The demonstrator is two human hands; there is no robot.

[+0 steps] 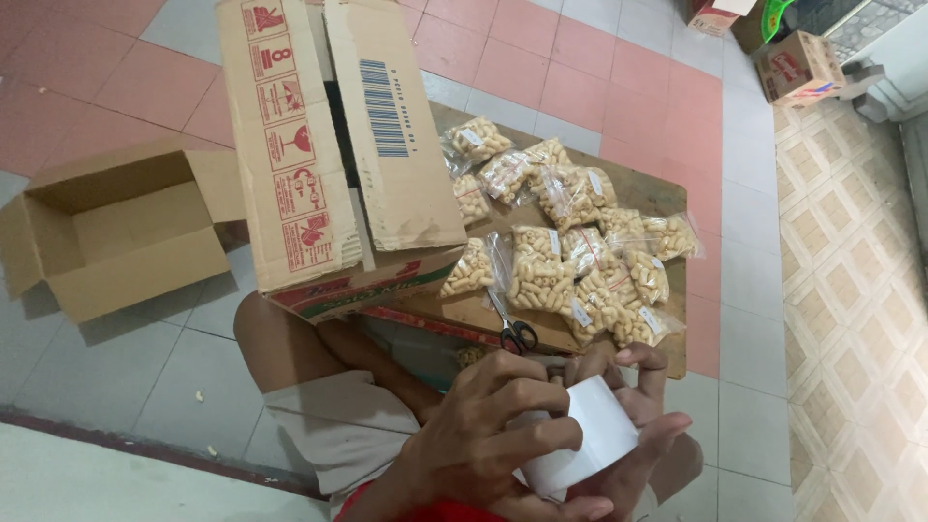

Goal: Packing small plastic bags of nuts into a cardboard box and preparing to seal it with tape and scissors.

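Both hands, left hand and right hand, are closing around a white label roll; judged light, stiff, smooth, best gripped around its outer sides.

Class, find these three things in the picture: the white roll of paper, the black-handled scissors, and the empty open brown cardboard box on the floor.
white roll of paper (590, 435), head view, on its outer curved face.
black-handled scissors (517, 335), head view, on the handles.
empty open brown cardboard box (126, 246), head view, on its inner wall.

1. A home floor used as a small packing spot: pink and grey square floor tiles.
2. Open brown cardboard boxes lie around.
3. Clear plastic bags of pale puffed snacks cover a low wooden board.
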